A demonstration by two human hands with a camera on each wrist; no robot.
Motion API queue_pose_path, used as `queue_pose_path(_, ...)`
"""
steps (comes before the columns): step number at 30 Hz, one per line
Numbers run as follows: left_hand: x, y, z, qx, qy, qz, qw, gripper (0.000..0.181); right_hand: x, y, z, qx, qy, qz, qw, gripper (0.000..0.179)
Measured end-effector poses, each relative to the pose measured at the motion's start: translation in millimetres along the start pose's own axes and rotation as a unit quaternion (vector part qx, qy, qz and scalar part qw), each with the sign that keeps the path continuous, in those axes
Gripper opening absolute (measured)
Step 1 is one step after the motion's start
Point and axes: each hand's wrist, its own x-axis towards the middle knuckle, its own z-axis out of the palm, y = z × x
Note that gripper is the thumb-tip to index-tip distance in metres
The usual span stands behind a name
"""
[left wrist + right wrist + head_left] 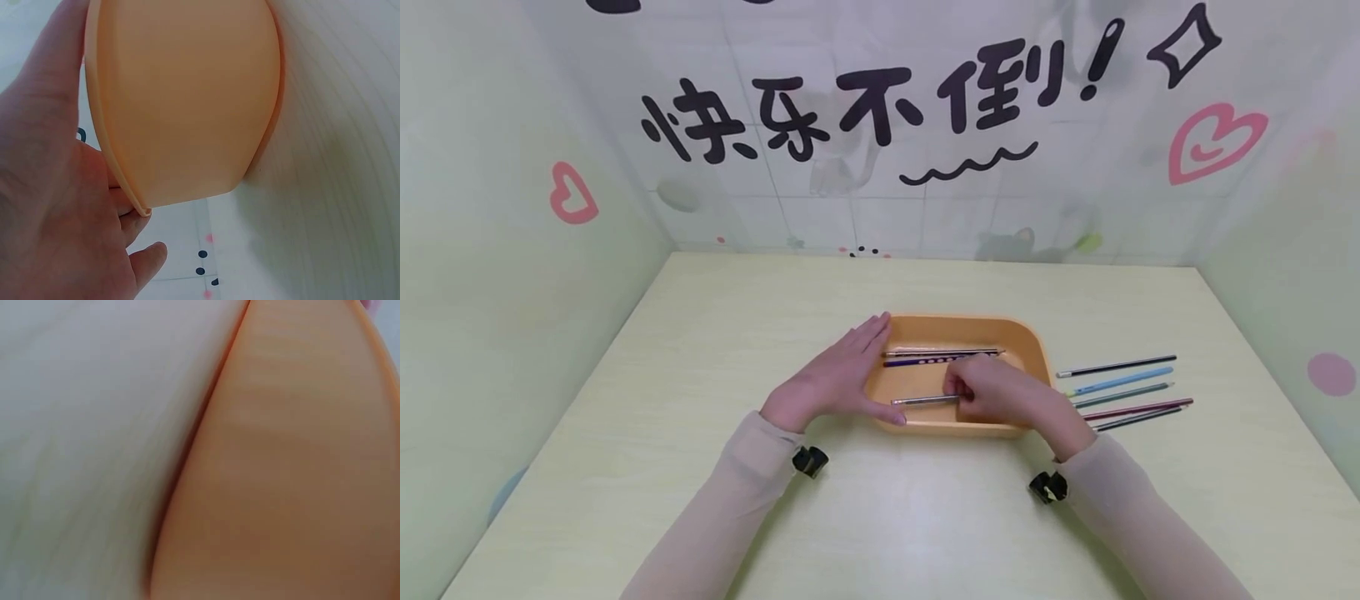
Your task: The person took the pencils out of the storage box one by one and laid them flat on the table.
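Note:
An orange plastic tray (976, 429) stands on the table. My left hand (838, 371) spans its left end, fingers stretched straight to the far corner and thumb at the near one. In the left wrist view, the fingers of the left hand (69, 206) lie along the rim of the tray (187, 94). Inside the tray, my right hand (996, 387) pinches a silvery-grey pencil (925, 401) that points left, its far end close to my left thumb. Behind it lie a dark pencil (940, 352) and a purple pencil with pale spots (917, 362). The right fingertips are partly hidden.
Right of the tray several pencils lie roughly side by side: a black one (1120, 367), a light blue one (1123, 380), a green one (1127, 395), a dark red one (1138, 409) and another dark one (1142, 418). A printed wall (850, 225) rises behind the table (737, 292).

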Motion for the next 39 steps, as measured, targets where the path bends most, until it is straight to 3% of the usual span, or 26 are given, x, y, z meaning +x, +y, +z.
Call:
queue_pose_path(9,-0.7,1.2,-1.0,0.005,-0.002,-0.001,1.0000,0.136,-14.3,2,-5,-0.017,0.038,-0.021,0.9989,0.015)
queue_pose_path(18,0.5,0.8,1.0,0.004,0.000,0.000,1.0000,0.137,-33.8,-2,-14,0.025,0.098,-0.049,0.9937,0.019)
queue_pose_path(26,0.3,0.4,1.1,0.007,-0.004,-0.003,1.0000,0.137,-59.3,-6,-27,0.030,0.145,-0.060,0.9871,0.024)
queue_pose_path(35,0.8,0.3,-0.3,0.017,-0.002,0.002,0.9999,0.136,-91.4,-6,-49,0.022,0.233,-0.120,0.9648,0.036)
queue_pose_path(39,1.1,-0.1,-0.1,0.013,-0.004,0.002,0.9999,0.136,-105.7,-4,-57,0.009,0.254,-0.123,0.9595,0.039)
